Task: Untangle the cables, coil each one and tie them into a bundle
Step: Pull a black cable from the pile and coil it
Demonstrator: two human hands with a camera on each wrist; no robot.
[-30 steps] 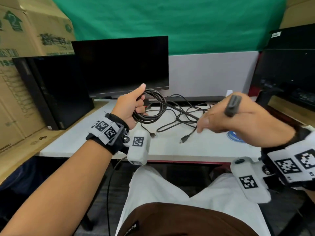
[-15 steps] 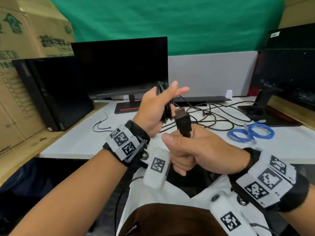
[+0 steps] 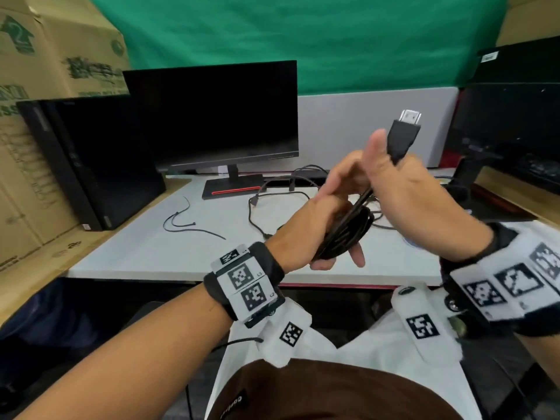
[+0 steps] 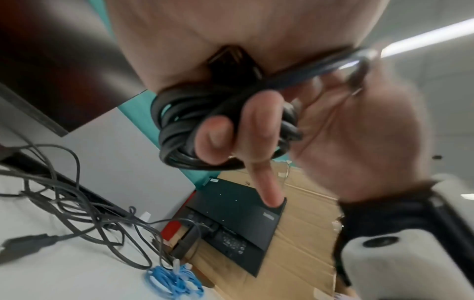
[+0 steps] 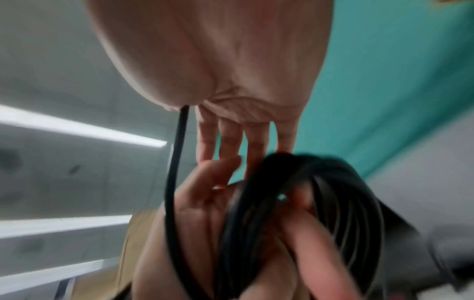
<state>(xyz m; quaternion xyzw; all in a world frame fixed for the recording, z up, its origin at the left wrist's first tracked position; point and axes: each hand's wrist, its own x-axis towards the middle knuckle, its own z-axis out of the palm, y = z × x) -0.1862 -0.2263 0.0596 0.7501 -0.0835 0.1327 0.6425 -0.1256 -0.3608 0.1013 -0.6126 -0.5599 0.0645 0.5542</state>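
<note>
My left hand (image 3: pixel 318 225) grips a coil of black cable (image 3: pixel 348 234) above the table's front edge; in the left wrist view its fingers (image 4: pixel 218 138) curl through the coil (image 4: pixel 184 121). My right hand (image 3: pixel 406 192) sits just right of it and pinches the same cable below its HDMI plug (image 3: pixel 404 137), which points up. The free end of the cable (image 5: pixel 177 162) runs from my right palm down to the coil (image 5: pixel 295 203). More tangled black cables (image 3: pixel 288 189) lie on the white table (image 3: pixel 151 253) behind my hands. A blue coiled cable (image 4: pixel 174 282) lies to the right.
Loose black cable ties (image 3: pixel 181 222) lie left of centre on the table. A monitor (image 3: pixel 212 116) stands at the back, a black PC tower (image 3: pixel 91 162) to its left, another monitor (image 3: pixel 515 131) at the right. Cardboard boxes (image 3: pixel 45 56) stand at the far left.
My right hand has carried the plug end in from the right, across the coil, then up and to the right. My left hand has tilted and lowered the coil.
</note>
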